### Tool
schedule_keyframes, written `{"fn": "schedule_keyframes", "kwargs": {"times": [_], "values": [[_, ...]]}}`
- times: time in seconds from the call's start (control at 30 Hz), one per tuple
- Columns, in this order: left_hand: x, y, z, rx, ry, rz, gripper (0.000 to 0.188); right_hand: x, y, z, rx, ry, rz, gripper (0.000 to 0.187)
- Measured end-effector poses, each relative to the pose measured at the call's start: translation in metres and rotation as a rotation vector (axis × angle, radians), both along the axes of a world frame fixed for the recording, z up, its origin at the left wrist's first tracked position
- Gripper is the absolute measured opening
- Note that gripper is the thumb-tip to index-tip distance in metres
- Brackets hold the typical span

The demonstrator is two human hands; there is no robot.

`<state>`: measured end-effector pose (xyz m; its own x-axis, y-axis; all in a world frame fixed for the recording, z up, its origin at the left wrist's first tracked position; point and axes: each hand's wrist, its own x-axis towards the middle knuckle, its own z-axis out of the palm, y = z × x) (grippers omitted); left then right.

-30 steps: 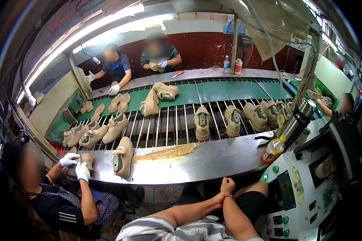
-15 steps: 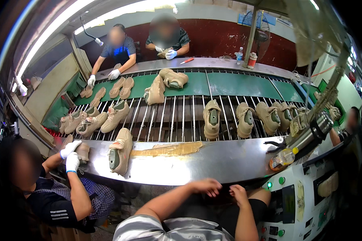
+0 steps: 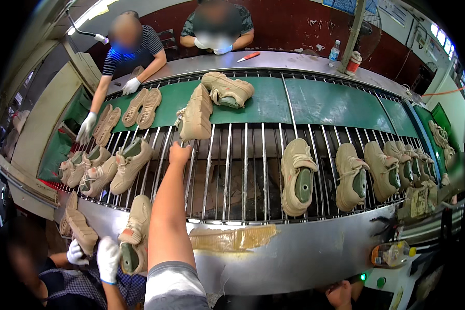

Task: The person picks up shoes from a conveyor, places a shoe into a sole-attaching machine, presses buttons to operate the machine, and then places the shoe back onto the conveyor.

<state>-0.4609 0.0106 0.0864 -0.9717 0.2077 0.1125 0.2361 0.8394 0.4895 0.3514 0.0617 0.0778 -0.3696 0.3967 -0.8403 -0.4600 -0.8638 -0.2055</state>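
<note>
My left arm stretches over the roller conveyor. My left hand (image 3: 180, 153) is at the near end of a beige lace-up shoe (image 3: 196, 114) tipped on its side, sole facing right. Its thumb and forefinger look apart, and the hand covers any contact with the shoe. Against that shoe leans a second beige shoe (image 3: 227, 90), also tipped over, on the green belt (image 3: 336, 103). My right hand (image 3: 339, 294) stays low by the table's near edge, fingers curled, with nothing visible in them. Another beige shoe (image 3: 135, 235) stands on the metal table left of my forearm.
Beige shoes (image 3: 298, 178) line the rollers at right, more at left. Loose soles (image 3: 149, 108) lie on the belt. Brown tape (image 3: 232, 238) covers part of the metal table (image 3: 305, 258); a bottle (image 3: 392, 254) lies at right. Co-workers' gloved hands (image 3: 108, 258) work at left and across.
My left hand has moved from above my lap out to the tipped shoe. My right hand has stayed low. The view has shifted forward, and the left co-worker now holds a shoe sole-up.
</note>
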Motion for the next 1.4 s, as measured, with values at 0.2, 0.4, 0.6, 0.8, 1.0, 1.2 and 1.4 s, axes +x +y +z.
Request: {"fn": "schedule_keyframes", "kwargs": {"times": [0.2, 0.4, 0.6, 0.8, 1.0, 1.2, 1.4], "values": [[-0.017, 0.013, -0.016, -0.066, 0.083, -0.093, 0.031, -0.021, -0.003, 0.021, -0.081, 0.075, -0.032, 0.014], [-0.020, 0.042, -0.012, 0.013, -0.263, -0.255, 0.030, 0.008, -0.017, -0.015, 0.024, -0.251, 0.196, 0.021], [0.074, 0.050, 0.161, 0.356, -0.250, -0.384, 0.035, 0.008, -0.066, -0.009, 0.620, -0.392, 0.556, 0.008], [0.227, -0.010, 0.348, 0.089, -0.268, -0.695, 0.031, -0.014, -0.114, 0.072, 0.556, -0.169, 0.649, 0.017], [0.466, -0.064, 0.419, -0.181, -0.402, -1.199, 0.022, -0.002, -0.153, 0.121, 0.303, 0.805, 0.551, 0.064], [0.650, -0.137, 0.397, -0.030, 0.005, -1.992, 0.023, 0.068, -0.215, 0.199, 0.329, 0.707, 0.153, 0.102], [0.775, -0.167, 0.325, 0.411, 0.659, -2.597, 0.016, 0.108, -0.255, 0.218, 0.220, 0.879, -0.351, 0.095]]}}
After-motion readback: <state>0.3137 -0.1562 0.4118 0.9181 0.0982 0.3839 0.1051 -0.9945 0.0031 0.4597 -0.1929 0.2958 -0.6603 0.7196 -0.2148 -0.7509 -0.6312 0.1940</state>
